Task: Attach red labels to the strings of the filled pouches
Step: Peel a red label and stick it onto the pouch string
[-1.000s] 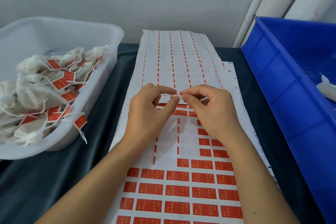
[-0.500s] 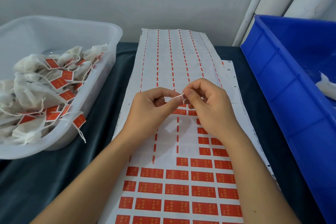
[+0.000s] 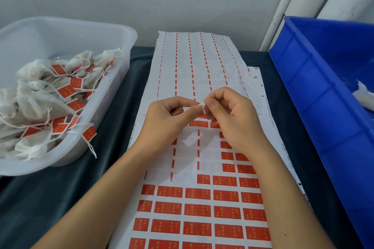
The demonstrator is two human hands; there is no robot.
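Over the middle of a long white label sheet [image 3: 194,70], my left hand [image 3: 168,123] and my right hand [image 3: 232,115] meet fingertip to fingertip. Between them they pinch a thin white string [image 3: 203,107], and a red label [image 3: 201,115] shows just under the fingertips, partly hidden. The pouch on that string is hidden. Rows of unused red labels [image 3: 197,210] fill the near part of the sheet. The far part holds only narrow red strips.
A translucent white tub [image 3: 113,91] at the left holds several white pouches [image 3: 38,103] with red labels on their strings; one label hangs over its rim. A blue crate [image 3: 315,95] at the right holds a white pouch [image 3: 364,97]. Dark cloth covers the table.
Both hands have lifted slightly off the sheet and drawn closer together. The string, held flat and stretched before, now sticks up bunched between the fingertips.
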